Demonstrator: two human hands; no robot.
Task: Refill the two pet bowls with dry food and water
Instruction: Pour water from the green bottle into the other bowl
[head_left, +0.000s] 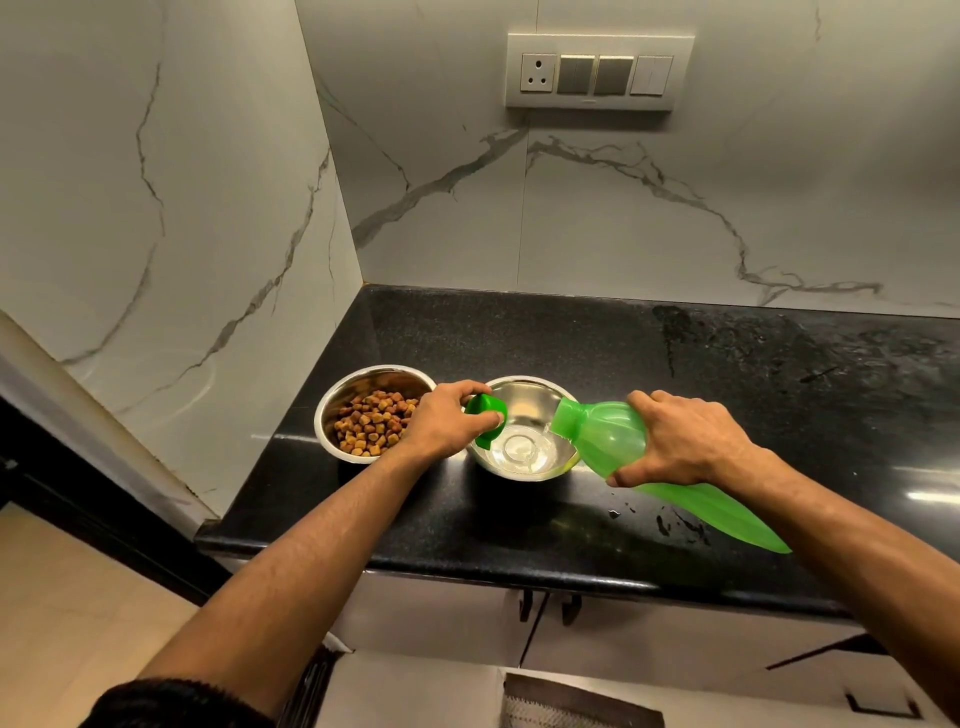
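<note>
Your right hand (680, 441) grips the tilted green bottle (670, 467), its mouth over the steel water bowl (522, 428) at frame centre. Your left hand (449, 418) pinches the green cap (485, 418) beside the kibble bowl (371, 410) on the black table (571, 332).

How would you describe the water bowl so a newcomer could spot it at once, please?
On the black countertop by the marble corner stand two steel bowls. The water bowl is the right one, under the tilted green bottle; its neighbour, the food bowl, holds brown kibble.
</note>
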